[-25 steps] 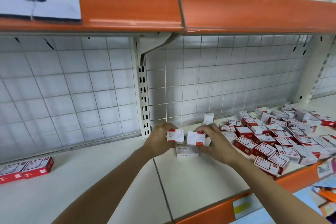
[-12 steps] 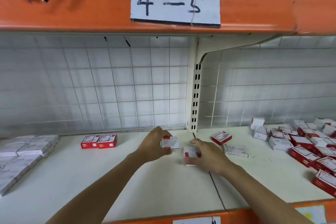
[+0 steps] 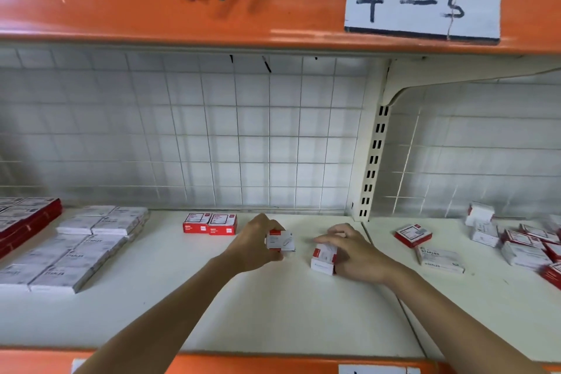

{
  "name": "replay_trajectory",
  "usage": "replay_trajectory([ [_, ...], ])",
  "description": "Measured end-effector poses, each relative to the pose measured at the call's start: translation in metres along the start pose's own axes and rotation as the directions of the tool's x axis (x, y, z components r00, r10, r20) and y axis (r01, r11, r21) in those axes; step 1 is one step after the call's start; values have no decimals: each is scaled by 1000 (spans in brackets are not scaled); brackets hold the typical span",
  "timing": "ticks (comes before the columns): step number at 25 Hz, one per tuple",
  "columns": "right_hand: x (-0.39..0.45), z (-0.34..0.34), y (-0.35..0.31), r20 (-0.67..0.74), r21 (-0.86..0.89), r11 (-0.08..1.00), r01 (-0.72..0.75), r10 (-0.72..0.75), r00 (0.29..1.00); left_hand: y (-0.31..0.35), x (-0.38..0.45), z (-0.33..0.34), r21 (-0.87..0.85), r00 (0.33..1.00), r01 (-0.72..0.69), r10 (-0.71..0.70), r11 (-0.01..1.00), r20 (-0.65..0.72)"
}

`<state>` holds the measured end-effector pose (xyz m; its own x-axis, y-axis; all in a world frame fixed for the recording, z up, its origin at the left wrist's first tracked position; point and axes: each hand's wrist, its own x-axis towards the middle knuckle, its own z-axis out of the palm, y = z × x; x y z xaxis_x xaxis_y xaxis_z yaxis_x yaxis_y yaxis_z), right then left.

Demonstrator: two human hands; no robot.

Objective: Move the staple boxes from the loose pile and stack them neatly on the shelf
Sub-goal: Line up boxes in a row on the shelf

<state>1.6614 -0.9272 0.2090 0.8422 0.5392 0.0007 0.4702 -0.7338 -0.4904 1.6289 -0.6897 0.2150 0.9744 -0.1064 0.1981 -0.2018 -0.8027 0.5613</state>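
**A:** What's different from a second ago?

**B:** I've carried two staple boxes away from the loose pile [image 3: 522,244]. A second ago my hands were right at its edge; now the pile sits well off to my right, past the slotted upright [image 3: 372,167], and I'm over the open stretch of the shelf [image 3: 273,313].

**A:** And your grip?

**B:** Both are closed on a box. My left hand [image 3: 253,247] grasps the left box [image 3: 280,240], fingers wrapped over its top, and it looks raised just off the shelf, though I can't be sure of the gap. My right hand [image 3: 358,252] grasps the right box [image 3: 324,256] from the side, and that one seems to rest on the shelf, or very nearly.

**A:** Where are they headed?

**B:** I'd judge toward the red pair [image 3: 210,223] standing side by side against the wire grid back [image 3: 212,136]. My left box is near it, to its right and a little forward; the two aren't touching.

**A:** So how far along are you?

**B:** Early, I think. On the far left lie neat flat rows of white packs [image 3: 76,252] and a red stack [image 3: 27,218] at the edge, but the pair is the only tidy start close to my hands, and the pile still holds plenty of boxes.

**A:** What matters next?

**B:** Squaring each box to the pair's edges, same face up, so the row stays straight. These are light cartons; a careless nudge could shove the pair out of line.
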Motion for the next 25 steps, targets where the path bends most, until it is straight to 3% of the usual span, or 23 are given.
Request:
replay_trajectory([
  [3,6,0,-10,-16,24,1000,-16,17,1000,-8,-7,-5,-23,1000,0,0,1000,-6],
  [9,28,24,-46,-205,96,994,50,-30,978,-32,-22,-30,14,999,3,-2,1000,-33],
  [16,47,40,-84,-187,57,991,118,-105,977,-66,-41,-59,51,996,69,-66,996,-62],
  [21,60,37,-80,-156,55,998,-21,29,987,-66,-29,-73,47,988,81,-73,996,-139],
  [25,68,31,-73,-137,25,987,-157,159,978,-53,-5,-67,52,990,85,-79,995,-118],
])
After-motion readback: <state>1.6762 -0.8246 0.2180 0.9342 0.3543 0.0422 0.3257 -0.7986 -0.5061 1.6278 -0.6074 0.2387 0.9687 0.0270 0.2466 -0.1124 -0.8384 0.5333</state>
